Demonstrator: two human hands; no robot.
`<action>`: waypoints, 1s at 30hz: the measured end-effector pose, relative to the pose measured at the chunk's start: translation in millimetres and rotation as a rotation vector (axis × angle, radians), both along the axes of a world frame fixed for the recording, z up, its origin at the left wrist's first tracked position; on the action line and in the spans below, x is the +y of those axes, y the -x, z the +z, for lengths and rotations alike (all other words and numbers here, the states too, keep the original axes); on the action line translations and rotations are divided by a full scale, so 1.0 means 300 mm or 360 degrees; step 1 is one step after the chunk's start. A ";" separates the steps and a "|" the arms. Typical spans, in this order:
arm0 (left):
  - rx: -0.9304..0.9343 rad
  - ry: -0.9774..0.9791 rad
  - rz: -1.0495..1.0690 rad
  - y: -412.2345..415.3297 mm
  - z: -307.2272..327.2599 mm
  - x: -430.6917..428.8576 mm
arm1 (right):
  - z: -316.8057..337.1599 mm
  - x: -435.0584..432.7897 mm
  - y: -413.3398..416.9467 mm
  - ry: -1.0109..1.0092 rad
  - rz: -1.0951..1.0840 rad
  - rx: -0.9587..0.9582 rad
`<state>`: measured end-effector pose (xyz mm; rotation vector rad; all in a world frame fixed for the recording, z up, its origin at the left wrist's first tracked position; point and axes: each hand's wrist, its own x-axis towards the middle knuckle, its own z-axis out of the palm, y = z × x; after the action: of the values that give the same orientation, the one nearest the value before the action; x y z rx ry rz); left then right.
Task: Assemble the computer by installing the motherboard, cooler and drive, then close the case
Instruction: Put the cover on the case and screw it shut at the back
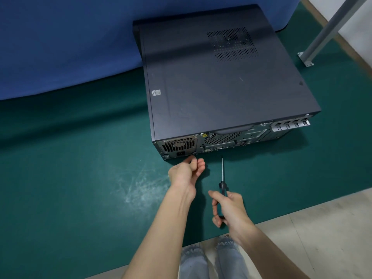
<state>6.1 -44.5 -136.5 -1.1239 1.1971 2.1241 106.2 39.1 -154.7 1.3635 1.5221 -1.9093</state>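
Dark grey case [221, 87] lies centre-far on the green mat [80, 158], cover panel already on, so only rear screws seem left: your right hand [229, 210] grips the screwdriver [222, 178] near its rear, your left hand [186, 171] curls its fingers beside it, contents not discernible.

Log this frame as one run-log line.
case: closed, lying on green mat | left hand: fingers curled by rear, contents unclear | right hand: grips screwdriver, tip short of case
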 end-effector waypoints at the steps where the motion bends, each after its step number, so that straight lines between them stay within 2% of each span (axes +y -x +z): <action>1: -0.0023 -0.0088 0.0024 0.001 0.002 -0.005 | -0.002 0.002 0.000 0.0011 -0.0003 -0.0001; 8: -0.0154 -0.0377 0.0191 0.012 -0.009 -0.012 | -0.014 -0.006 0.015 0.0063 0.0001 0.0005; 11: -0.0163 -0.0362 0.0209 0.016 -0.004 -0.008 | -0.007 0.001 0.016 0.0070 -0.0008 -0.0003; 15: -0.0025 -0.0064 -0.0025 -0.002 0.027 0.022 | 0.017 0.039 0.010 0.0013 -0.0118 0.0015; 18: 0.0205 0.0087 -0.0346 -0.043 0.082 0.092 | 0.043 0.098 0.007 -0.0110 -0.0324 0.0105; 23: 0.0556 0.0118 -0.0720 -0.083 0.199 0.271 | 0.108 0.247 0.016 -0.0330 -0.0633 0.0348; 26: 0.0617 0.0076 -0.0765 -0.088 0.250 0.385 | 0.172 0.353 0.024 -0.0435 -0.0682 0.0550; 30: 0.0553 0.0048 -0.0620 -0.083 0.285 0.506 | 0.249 0.469 0.050 -0.0480 -0.0622 0.0788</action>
<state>31.0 107.2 -51.0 -0.4843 1.4656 2.0426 91.4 179.7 -79.9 1.4692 1.9521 -2.4785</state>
